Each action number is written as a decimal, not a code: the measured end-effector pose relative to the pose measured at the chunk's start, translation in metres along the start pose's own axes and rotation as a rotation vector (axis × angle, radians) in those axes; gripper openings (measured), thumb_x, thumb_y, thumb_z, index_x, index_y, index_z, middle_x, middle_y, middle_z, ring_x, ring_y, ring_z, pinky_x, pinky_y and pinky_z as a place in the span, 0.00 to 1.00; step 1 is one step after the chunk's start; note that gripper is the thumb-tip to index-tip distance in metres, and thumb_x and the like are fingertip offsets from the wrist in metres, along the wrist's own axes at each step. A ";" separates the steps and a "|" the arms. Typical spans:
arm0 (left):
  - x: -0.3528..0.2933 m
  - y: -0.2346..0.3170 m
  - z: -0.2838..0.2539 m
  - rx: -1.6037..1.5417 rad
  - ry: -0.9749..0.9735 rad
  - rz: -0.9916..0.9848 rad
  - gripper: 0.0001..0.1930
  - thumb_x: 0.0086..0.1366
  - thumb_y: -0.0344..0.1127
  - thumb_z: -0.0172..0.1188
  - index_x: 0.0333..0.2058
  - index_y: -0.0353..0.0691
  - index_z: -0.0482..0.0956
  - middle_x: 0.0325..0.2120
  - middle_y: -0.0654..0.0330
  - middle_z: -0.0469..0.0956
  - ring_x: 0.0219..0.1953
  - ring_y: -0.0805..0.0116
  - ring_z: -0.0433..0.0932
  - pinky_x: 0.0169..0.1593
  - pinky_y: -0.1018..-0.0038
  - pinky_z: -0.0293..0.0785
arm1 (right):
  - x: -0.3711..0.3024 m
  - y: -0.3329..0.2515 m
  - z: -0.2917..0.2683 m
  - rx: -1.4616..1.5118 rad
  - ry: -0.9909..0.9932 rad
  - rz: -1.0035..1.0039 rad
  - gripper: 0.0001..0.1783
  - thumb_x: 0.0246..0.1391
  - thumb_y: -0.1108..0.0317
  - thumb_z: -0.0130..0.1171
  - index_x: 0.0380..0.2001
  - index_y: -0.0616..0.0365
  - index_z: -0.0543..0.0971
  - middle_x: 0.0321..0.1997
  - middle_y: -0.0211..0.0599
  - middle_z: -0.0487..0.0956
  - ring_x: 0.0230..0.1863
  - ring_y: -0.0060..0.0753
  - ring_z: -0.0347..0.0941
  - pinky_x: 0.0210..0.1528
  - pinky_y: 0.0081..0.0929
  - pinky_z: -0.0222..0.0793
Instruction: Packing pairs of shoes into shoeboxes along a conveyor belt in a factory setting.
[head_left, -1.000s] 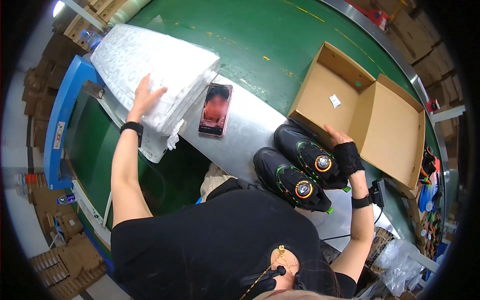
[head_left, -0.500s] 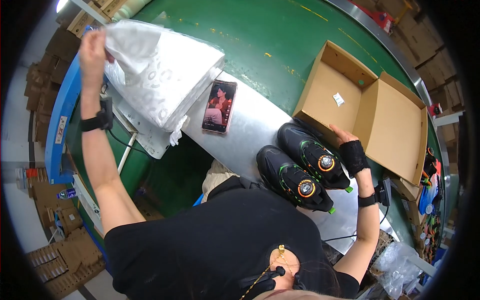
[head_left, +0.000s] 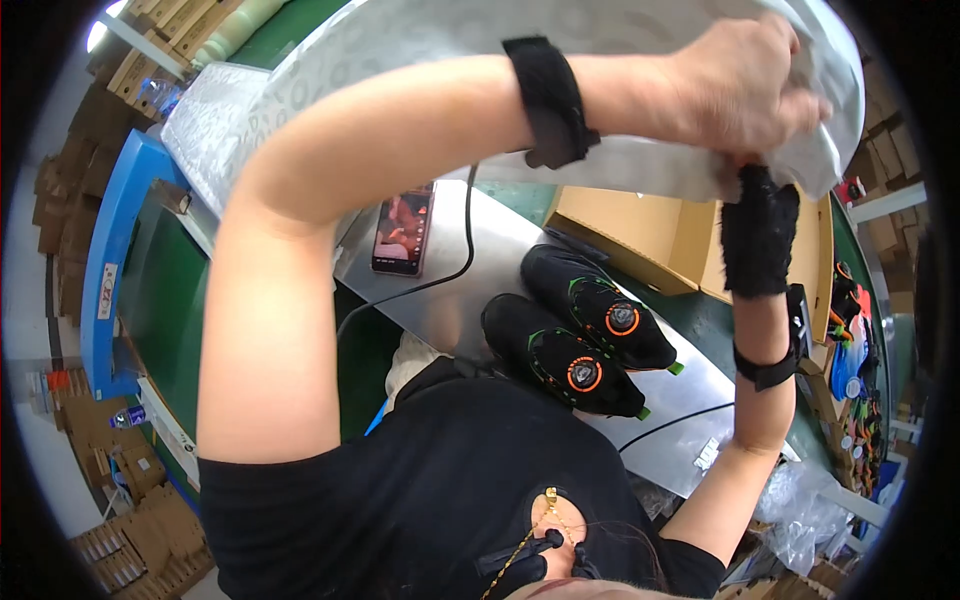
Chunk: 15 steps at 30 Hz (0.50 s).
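Observation:
My left hand (head_left: 745,85) is curled closed on a large, thin, translucent white wrapping sheet with grey patterns (head_left: 420,45), which stretches across the top of the view. My right hand (head_left: 760,225), in a black fuzzy wrap, is up against the sheet's lower edge, just below my left hand; its fingers are mostly hidden. Beneath the sheet lies an opened brown cardboard shoebox (head_left: 630,235), partly covered. A pair of black shoes with green trim and orange-ringed dials, one shoe (head_left: 565,360) beside the other (head_left: 600,300), sits on the metal bench in front of me.
A phone (head_left: 403,232) lies on the metal bench (head_left: 450,310), left of the shoes. A black cable (head_left: 440,283) hangs from my left wristband. At left stands a blue frame (head_left: 112,270); at right are clear plastic bags (head_left: 800,510) and more colourful shoes (head_left: 855,385).
My left hand has swept from the far left to the right, drawing the sheet over the box. My right hand has risen from the box edge to the sheet. The shoes shifted slightly left in view.

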<state>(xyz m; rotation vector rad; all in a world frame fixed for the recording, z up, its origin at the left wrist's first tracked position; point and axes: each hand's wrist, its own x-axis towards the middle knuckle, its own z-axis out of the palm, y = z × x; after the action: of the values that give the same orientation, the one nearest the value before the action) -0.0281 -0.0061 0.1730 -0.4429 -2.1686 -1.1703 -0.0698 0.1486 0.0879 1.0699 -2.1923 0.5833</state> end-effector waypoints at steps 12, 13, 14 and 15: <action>-0.123 -0.176 0.008 0.941 -0.348 0.118 0.27 0.57 0.53 0.48 0.51 0.42 0.63 0.53 0.46 0.58 0.58 0.51 0.53 0.54 0.44 0.46 | -0.081 0.222 -0.101 0.044 0.744 0.967 0.27 0.42 0.55 0.59 0.35 0.72 0.73 0.35 0.47 0.75 0.35 0.38 0.72 0.35 0.30 0.69; -0.129 -0.178 0.000 0.924 -0.449 -0.096 0.27 0.58 0.54 0.47 0.51 0.43 0.63 0.53 0.47 0.57 0.58 0.51 0.52 0.54 0.44 0.46 | -0.096 0.247 -0.102 -0.023 0.745 0.863 0.29 0.40 0.57 0.62 0.39 0.70 0.71 0.38 0.45 0.75 0.35 0.37 0.72 0.34 0.29 0.70; -0.135 -0.183 -0.004 0.887 -0.547 -0.304 0.27 0.58 0.54 0.46 0.51 0.43 0.63 0.54 0.47 0.57 0.58 0.51 0.52 0.54 0.43 0.45 | -0.109 0.264 -0.108 -0.101 0.747 0.758 0.32 0.38 0.59 0.64 0.44 0.68 0.68 0.42 0.43 0.74 0.35 0.36 0.73 0.32 0.27 0.71; -0.144 -0.191 -0.012 0.901 -0.545 -0.320 0.27 0.58 0.54 0.46 0.51 0.43 0.63 0.54 0.47 0.57 0.58 0.51 0.52 0.54 0.43 0.45 | -0.112 0.263 -0.107 -0.253 0.666 0.866 0.34 0.36 0.57 0.66 0.44 0.69 0.68 0.42 0.45 0.74 0.36 0.38 0.73 0.37 0.28 0.69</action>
<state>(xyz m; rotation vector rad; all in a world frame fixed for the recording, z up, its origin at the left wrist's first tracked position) -0.0224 -0.1208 -0.0373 0.0038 -3.0225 -0.0929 -0.1929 0.4257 0.0559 -0.2555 -1.9435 0.8365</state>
